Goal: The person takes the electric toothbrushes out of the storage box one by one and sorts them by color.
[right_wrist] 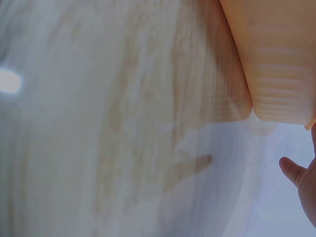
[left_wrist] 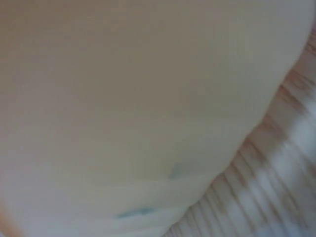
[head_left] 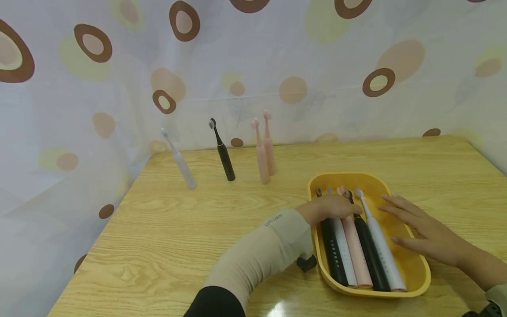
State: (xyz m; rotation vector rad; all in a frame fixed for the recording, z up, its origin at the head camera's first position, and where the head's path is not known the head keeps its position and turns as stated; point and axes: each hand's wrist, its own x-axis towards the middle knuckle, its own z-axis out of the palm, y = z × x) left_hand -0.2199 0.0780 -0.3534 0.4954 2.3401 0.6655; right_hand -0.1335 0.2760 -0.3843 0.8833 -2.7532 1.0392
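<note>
A yellow tray (head_left: pixel 420 281) holds several electric toothbrushes lying side by side. My left hand (head_left: pixel 332 207) reaches in across their necks, with its fingertips right at the neck of a black toothbrush (head_left: pixel 372 251); most of its fingers are hidden behind its back. Left of that brush lie a pink toothbrush (head_left: pixel 356 253), a white one (head_left: pixel 345 253) and another black one (head_left: pixel 332 253). A white toothbrush (head_left: pixel 384 246) lies rightmost. My right hand (head_left: pixel 428 233) spreads straight fingers over the tray's right rim. The left wrist view is mostly pale sleeve (left_wrist: pixel 148 98).
Farther back on the wooden table (head_left: pixel 166 246), several toothbrushes stand upright: a white one (head_left: pixel 184 169), a black one (head_left: pixel 225 160), a pink one (head_left: pixel 262 163) and another pink one (head_left: pixel 270 154) just behind it. A patterned cloth (head_left: pixel 277 57) hangs behind the table.
</note>
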